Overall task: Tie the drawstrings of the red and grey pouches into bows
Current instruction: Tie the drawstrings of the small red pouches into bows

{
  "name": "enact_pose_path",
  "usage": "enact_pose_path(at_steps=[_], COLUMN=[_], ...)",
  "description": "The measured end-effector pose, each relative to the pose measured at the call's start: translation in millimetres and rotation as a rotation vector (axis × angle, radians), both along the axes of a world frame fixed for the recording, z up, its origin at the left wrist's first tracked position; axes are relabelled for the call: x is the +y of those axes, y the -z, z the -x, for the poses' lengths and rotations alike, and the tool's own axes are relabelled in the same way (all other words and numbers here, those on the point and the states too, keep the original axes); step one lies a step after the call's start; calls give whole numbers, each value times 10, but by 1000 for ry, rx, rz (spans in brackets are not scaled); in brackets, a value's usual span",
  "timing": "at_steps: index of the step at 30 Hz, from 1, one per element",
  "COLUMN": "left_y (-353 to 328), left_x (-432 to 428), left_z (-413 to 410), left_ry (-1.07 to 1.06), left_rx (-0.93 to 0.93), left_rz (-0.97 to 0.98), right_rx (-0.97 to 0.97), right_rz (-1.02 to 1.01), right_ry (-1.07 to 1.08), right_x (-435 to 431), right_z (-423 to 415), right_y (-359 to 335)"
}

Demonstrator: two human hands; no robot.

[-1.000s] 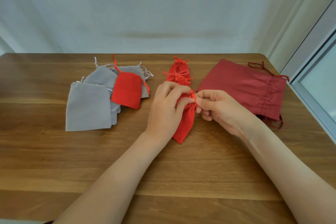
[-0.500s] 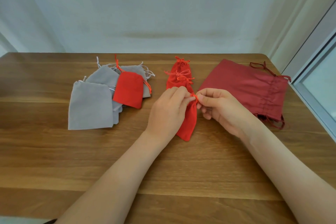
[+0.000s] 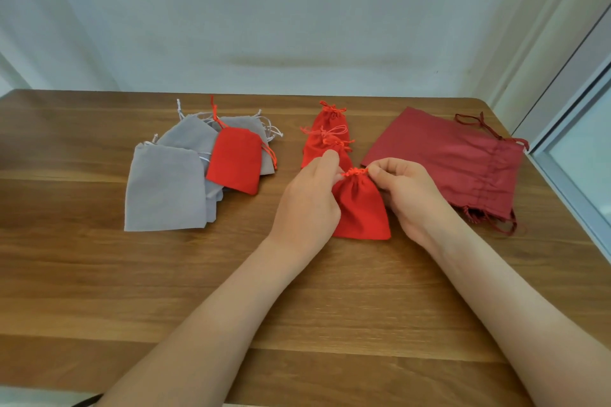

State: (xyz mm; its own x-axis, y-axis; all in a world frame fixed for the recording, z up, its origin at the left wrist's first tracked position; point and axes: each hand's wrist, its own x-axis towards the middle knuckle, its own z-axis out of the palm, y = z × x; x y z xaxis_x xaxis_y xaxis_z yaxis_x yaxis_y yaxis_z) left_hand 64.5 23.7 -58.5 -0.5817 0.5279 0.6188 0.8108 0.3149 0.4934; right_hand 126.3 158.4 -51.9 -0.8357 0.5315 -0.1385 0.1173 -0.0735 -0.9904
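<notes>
Pouch, small red fabric: likely soft, light, limp | best hold: thin drawstring at gathered neck | left hand pinches one end | right hand pinches other

Saw a broad brown wooden table with long grain bands running left to right, filling the lower half of the view. Ended at the far right in a rounded corner. Stood close against a plain pale grey-white wall, marked by a faint dark horizontal smudge just above the far table edge. Met, at the right, a cream vertical corner trim, then a slanting light grey window frame just beside the table's right edge. Held a pane of pale bluish glass, bright with daylight. Lay under soft, even light, with a mild sheen across the wood.
</notes>
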Motion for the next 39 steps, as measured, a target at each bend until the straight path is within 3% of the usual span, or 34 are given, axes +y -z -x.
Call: enact_pose_path(at_steps=[6,12,17,19,21,23,25,29,36,39], left_y=[-46,-138,-344,-388,-378,-314,-263,-283,-309,-383], left_x=[-61,-112,-158,-217,-323,-460,-564,-657,-691,-718], left_z=[82,157,176,204,270,383,480,566,688,649], left_ry=[-136,-177,-158,-190,-282,-457,-657,-786,-749,-687], left_rx=[-140,-257,-359,-313,-128,114,212,72,13,-50], left_rz=[91,200,134,132,143,252,372,551,532,416], right_rx=[73,-40,27,62,32,-33,-56,57,94,80], right_rz=[-204,-491,-374,-351,-447,-575,-684,-827,-912,-867], right_ry=[-50,-124,-65,-33,-11,-5,15,68,-157,-219], right_x=[-86,-154,-203,-240,-269,-297,-319,-409,-608,-663], right_z=[-21,9,47,90,147,183,196,215,258,285], right_y=[-40,-12,-106,-139,-125,-83,-52,-95,-159,-152])
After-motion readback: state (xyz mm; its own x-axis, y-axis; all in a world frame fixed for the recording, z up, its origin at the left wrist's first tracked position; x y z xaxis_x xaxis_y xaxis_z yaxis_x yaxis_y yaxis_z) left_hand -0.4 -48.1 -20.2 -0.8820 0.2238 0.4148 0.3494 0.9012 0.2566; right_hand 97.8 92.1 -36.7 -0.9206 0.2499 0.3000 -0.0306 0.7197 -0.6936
